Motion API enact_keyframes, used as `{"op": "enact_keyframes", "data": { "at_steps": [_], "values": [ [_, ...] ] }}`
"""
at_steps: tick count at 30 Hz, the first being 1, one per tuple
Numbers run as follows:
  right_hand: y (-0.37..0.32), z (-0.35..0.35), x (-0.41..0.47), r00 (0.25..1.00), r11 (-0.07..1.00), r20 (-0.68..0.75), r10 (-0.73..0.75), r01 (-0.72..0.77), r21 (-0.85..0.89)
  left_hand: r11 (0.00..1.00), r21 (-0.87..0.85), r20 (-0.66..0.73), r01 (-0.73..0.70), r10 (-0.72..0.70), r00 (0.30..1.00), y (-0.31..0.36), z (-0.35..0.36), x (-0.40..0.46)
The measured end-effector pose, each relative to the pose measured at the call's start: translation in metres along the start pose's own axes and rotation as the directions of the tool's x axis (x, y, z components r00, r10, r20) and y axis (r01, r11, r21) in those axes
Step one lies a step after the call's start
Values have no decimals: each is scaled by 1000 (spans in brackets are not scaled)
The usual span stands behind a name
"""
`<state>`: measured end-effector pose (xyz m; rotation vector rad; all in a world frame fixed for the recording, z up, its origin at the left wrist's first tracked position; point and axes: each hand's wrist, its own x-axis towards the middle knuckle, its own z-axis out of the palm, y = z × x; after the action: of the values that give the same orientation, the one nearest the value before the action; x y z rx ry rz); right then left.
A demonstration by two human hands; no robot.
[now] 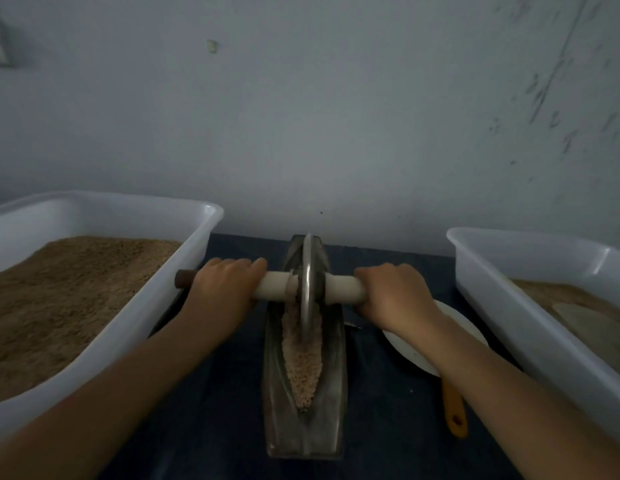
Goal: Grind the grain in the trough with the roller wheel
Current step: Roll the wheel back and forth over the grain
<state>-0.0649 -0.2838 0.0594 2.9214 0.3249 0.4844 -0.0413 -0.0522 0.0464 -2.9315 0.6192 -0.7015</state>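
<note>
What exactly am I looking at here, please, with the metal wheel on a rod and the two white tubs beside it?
This is one picture from a camera worn on a person's head, looking forward and down at their own arms. No robot is involved. The left hand and the right hand each grip one end of a pale handle rod that passes through a metal roller wheel. The wheel stands upright in a narrow, boat-shaped metal trough, which holds coarse grain for grinding. On the dark surface sit a left white tub of brown meal and a right white tub, partly filled. Under the right forearm lie a white plate and an orange-handled tool.
</note>
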Motion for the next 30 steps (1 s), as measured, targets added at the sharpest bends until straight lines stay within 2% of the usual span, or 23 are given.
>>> {"op": "enact_keyframes", "data": {
  "at_steps": [6,12,24,30],
  "values": [
    [-14,-30,-54,997,998,50,-53,51,35,997,-56,47,-61,64,997,5,-29,-47],
    [-14,-35,-52,989,998,133,-68,65,26,994,-71,42,-81,85,996,5,-33,-46],
    [12,13,47,996,997,41,77,-76,-29,995,9,3,95,-95,995,-5,14,39],
    [8,7,30,999,999,10,30,-30,-32,998,20,-6,51,-51,999,-3,11,24]
  ]
}}
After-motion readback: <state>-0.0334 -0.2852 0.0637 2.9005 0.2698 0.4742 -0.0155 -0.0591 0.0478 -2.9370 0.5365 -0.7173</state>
